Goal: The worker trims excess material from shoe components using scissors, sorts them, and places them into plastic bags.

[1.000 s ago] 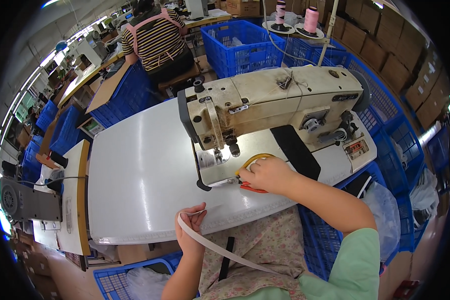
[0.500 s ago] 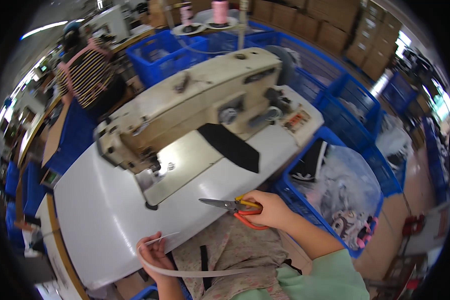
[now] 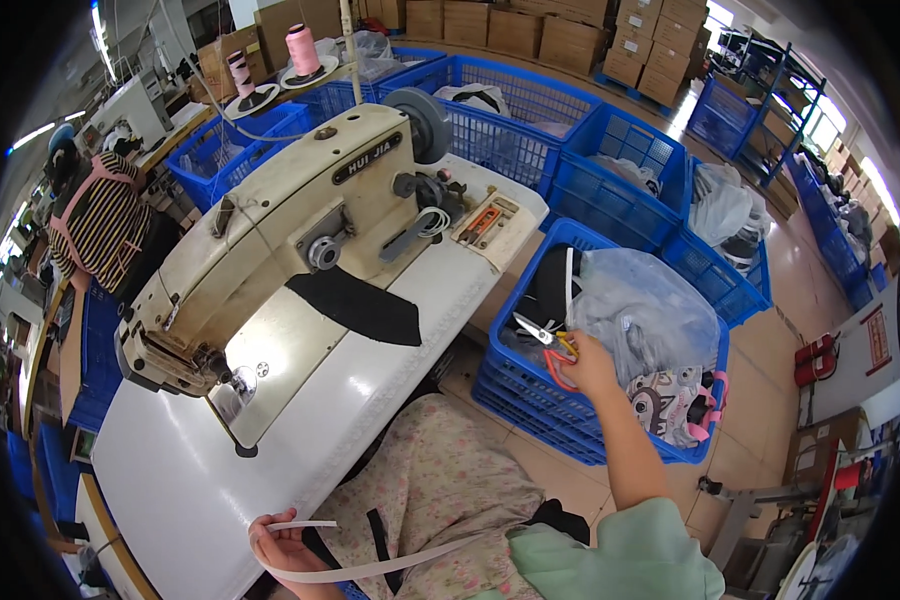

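Observation:
My right hand (image 3: 592, 366) is closed on scissors (image 3: 554, 346) with orange and yellow handles, their blades parted, over the near-left side of a blue crate (image 3: 490, 385). In that crate lie clear plastic bags (image 3: 645, 305), black pieces and a printed cloth item (image 3: 667, 402) with pink parts. My left hand (image 3: 275, 545), low by the table's near edge, pinches a white strap (image 3: 390, 566); a short end sticks out of the fingers and the rest runs across my apron. On the sewing machine (image 3: 270, 215) bed rests a flat black fabric piece (image 3: 358, 308), touched by neither hand.
Pink thread cones (image 3: 303, 50) stand behind the machine. More blue crates (image 3: 620, 180) line the back and right. Cardboard boxes (image 3: 570, 40) are stacked beyond. Another person (image 3: 100, 220) sits at the far left. A fire extinguisher (image 3: 816, 360) is at the right wall.
My right hand has carried the scissors right, from the table's edge to over the crate. My left hand keeps the strap, slightly lower in view. The view has turned to the right.

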Motion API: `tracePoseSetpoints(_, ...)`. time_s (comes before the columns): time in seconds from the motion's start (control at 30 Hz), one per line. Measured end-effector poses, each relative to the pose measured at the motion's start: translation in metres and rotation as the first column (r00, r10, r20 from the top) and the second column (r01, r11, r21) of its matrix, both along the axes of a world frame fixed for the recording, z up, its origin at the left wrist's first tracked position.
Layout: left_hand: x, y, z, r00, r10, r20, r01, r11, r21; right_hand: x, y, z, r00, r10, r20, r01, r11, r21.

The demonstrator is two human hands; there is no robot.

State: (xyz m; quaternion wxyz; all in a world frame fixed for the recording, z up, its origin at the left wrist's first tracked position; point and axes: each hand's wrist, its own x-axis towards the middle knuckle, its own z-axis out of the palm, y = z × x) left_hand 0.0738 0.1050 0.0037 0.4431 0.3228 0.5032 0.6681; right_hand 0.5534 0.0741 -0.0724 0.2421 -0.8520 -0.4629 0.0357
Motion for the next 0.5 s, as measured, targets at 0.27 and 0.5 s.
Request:
tracePoseSetpoints(0.27, 0.013, -0.007, 0.009, 0.999, 0.023, -0.028, -0.023, 1.000, -0.003, 0.052, 0.049, -0.041, 0.846, 0.498, 0.190, -0.388, 0.820, -0.420)
tracePoseSetpoints(0.5, 0.019, -0.021, 0.015, 0.991, 0.020, -0.134, -0.019, 1.000, 0.011, 0.020, 0.088, -0.061, 0.771, 0.603, 0.205, -0.415, 0.720, -0.556)
